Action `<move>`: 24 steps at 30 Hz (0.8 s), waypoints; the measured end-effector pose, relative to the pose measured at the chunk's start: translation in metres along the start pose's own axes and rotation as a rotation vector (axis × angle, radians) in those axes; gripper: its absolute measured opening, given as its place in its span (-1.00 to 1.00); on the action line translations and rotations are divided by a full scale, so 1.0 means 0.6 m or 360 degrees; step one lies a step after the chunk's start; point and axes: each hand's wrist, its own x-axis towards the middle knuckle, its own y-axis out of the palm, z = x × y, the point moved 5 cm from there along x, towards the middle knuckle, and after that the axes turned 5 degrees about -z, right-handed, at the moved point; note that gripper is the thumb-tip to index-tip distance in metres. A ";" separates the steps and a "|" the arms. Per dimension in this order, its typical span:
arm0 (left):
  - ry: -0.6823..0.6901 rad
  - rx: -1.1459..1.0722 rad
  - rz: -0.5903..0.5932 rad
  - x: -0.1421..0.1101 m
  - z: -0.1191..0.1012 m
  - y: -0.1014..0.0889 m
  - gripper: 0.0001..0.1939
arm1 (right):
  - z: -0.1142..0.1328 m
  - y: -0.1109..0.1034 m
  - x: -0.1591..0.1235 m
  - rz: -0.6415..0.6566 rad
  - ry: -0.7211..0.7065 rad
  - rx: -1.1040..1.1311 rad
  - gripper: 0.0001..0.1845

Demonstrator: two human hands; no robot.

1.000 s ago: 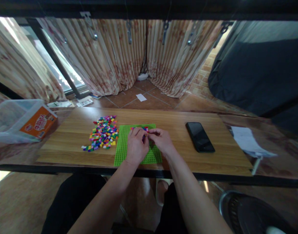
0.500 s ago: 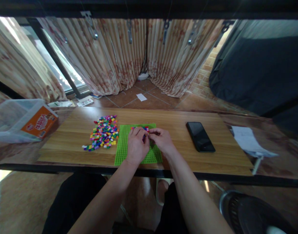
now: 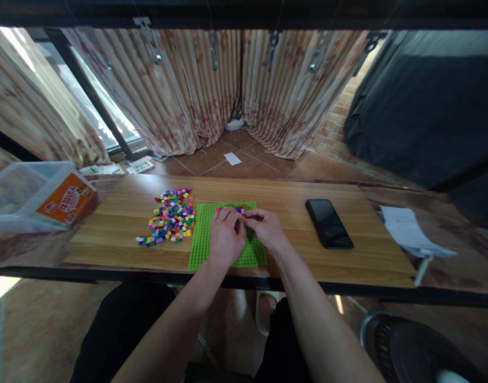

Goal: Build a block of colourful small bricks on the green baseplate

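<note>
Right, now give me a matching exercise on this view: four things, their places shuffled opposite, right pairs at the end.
1. Green square studded baseplate
2. Black rectangular phone
3. Clear plastic box with an orange label
4. Heap of small multicoloured bricks

A. On the brown wooden tabletop, left of the left hand
B. Past the tabletop's left end
C. Right of the right hand
D. Partly covered by the left hand

Pairs: 1-D, 2-C, 3-B, 4-A

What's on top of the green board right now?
A few colored bricks near the far edge of the green board. Both hands cover that area, so anything beneath them is hidden.
</note>
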 end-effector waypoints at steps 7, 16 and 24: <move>-0.0010 0.0009 0.0017 0.000 0.001 0.001 -0.88 | -0.001 0.000 0.002 0.0001 -0.0019 -0.0021 -0.79; -0.0119 -0.0119 0.0006 0.002 0.011 -0.011 -0.81 | -0.006 0.001 0.002 0.0009 0.0070 -0.0039 -0.82; -0.0270 -0.0277 0.0031 -0.003 0.027 -0.015 -0.64 | -0.010 0.005 0.006 -0.0093 0.0124 -0.0044 -0.73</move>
